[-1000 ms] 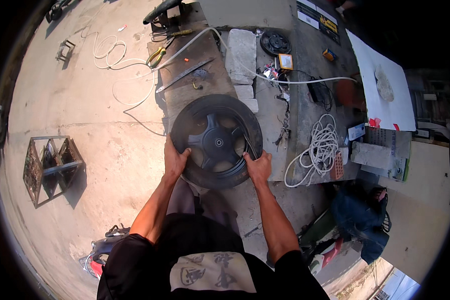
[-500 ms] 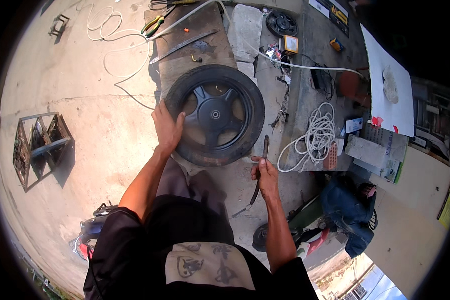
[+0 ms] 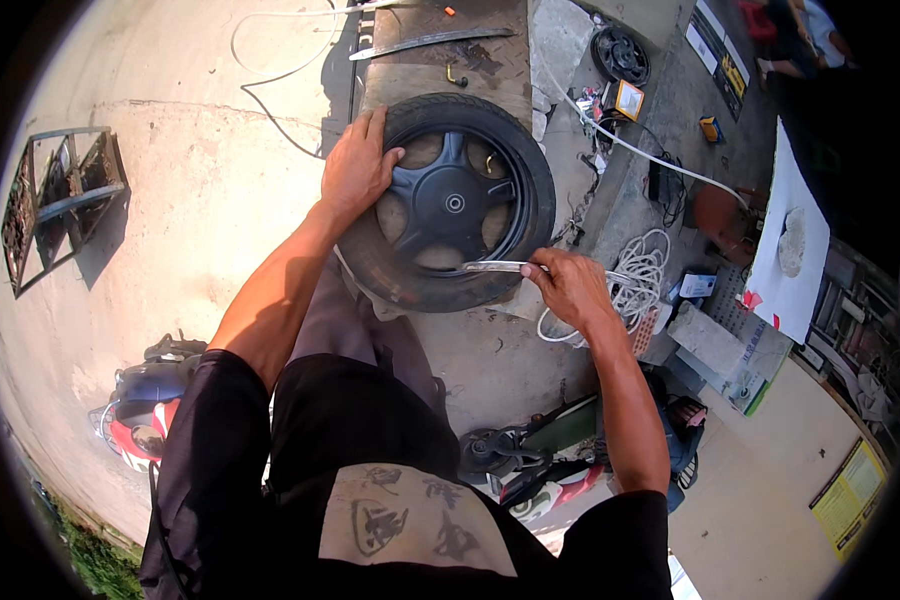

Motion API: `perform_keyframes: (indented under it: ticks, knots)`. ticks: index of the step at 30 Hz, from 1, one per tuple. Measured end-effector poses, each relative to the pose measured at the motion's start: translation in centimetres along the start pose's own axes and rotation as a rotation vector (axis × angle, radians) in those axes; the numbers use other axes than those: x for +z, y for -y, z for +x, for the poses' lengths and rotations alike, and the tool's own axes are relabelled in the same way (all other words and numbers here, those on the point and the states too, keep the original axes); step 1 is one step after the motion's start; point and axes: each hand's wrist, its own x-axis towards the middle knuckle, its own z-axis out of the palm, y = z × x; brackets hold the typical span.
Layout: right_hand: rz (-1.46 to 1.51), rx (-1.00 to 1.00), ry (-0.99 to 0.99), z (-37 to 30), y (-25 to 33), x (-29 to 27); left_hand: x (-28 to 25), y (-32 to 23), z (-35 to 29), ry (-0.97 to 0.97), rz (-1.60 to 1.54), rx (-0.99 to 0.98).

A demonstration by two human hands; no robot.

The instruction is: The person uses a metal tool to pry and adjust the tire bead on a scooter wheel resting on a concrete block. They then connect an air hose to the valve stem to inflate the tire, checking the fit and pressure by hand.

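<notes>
A black wheel with a tyre (image 3: 454, 203) and a spoked hub lies flat on a wooden board (image 3: 395, 85) in front of me. My left hand (image 3: 358, 170) grips the tyre's left edge, thumb on its upper face. In my right hand (image 3: 575, 288) is a flat metal tyre lever (image 3: 495, 266), its tip over the tyre and rim at the near right side. Whether the tip is tucked under the bead, I cannot tell. A second long curved metal lever (image 3: 430, 43) rests beyond the wheel, with a small bent valve stem (image 3: 457, 78) nearby.
To the right lie a coiled white rope (image 3: 640, 270), a smaller black wheel (image 3: 620, 55), a yellow-edged box (image 3: 629, 100) and a white board (image 3: 785, 235). A metal frame (image 3: 65, 205) stands at the left. A pale hose (image 3: 660, 158) crosses the upper right.
My right hand has come up to the wheel and swung the tyre lever from upright to nearly level over the tyre. My left hand still grips the tyre's left side. The view has shifted.
</notes>
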Motion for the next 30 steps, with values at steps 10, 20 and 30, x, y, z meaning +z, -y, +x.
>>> perform_keyframes:
  ticks: [10,20,30]
  knots:
    - [-0.298,-0.339,0.346,11.0,2.0,2.1,0.2,0.3,0.2,0.015,-0.027,0.011]
    - [-0.412,-0.479,0.457,14.3,3.1,3.2,0.0,0.3,0.4,-0.014,-0.023,0.034]
    - [-0.682,-0.501,0.570,12.1,9.4,-0.8,0.2,0.1,0.3,-0.041,0.119,0.155]
